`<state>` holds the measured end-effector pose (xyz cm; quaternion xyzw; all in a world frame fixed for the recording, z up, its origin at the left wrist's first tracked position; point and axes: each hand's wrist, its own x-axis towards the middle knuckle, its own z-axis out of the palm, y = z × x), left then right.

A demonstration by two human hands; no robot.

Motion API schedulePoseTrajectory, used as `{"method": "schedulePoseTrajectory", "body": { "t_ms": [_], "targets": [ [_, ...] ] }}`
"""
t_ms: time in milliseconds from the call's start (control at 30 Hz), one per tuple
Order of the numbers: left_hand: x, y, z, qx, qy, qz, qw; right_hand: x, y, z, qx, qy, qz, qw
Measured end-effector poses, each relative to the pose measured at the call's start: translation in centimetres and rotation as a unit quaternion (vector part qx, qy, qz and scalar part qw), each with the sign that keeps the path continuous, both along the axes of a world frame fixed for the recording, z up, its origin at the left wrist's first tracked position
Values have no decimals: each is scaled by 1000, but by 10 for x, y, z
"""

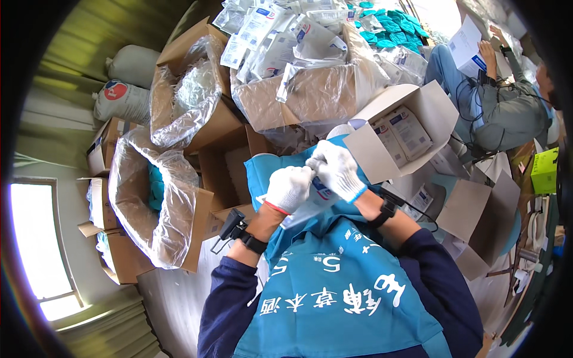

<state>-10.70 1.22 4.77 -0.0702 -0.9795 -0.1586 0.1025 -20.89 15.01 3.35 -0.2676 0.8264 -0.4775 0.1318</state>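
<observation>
My left hand (289,188), in a white knit glove with a red cuff, is closed with its fingers pinched. Right beside it, my right hand (339,171), in a white glove with a blue cuff, is closed too. Between them they grip the upper edge of a clear and white plastic packet (307,210) with a blue label. It hangs over the blue apron (352,268) on my lap, partly hidden by the gloves. Just beyond my right hand, an open white carton (439,113) holds several white packets (403,136) standing in rows.
A big plastic-lined cardboard box (298,107) heaped with packets stands ahead, teal pieces (394,27) behind it. At left are plastic-lined boxes, one with clear items (197,89), one with teal items (156,188). A person (507,113) at right holds a white box (467,48).
</observation>
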Motion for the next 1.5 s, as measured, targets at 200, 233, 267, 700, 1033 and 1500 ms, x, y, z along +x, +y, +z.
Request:
{"method": "schedulePoseTrajectory", "body": {
  "t_ms": [200,233,267,700,1033,1500],
  "targets": [
    [6,-3,23,-30,137,-150,979,-1,-37,-70,2,-134,5,991],
    [6,-4,20,9,171,-138,975,-2,-41,-80,-11,-183,-2,983],
    [8,-2,29,15,185,-96,978,-3,-48,-89,-67,-259,-35,963],
    [42,-21,25,117,354,333,866,16,-35,-29,-384,-644,93,655],
    [33,-14,39,486,185,298,800,13,-2,-26,-222,-197,77,952],
    [40,-23,53,404,-78,213,886,1,0,-5,-56,41,14,997]
  ]
}}
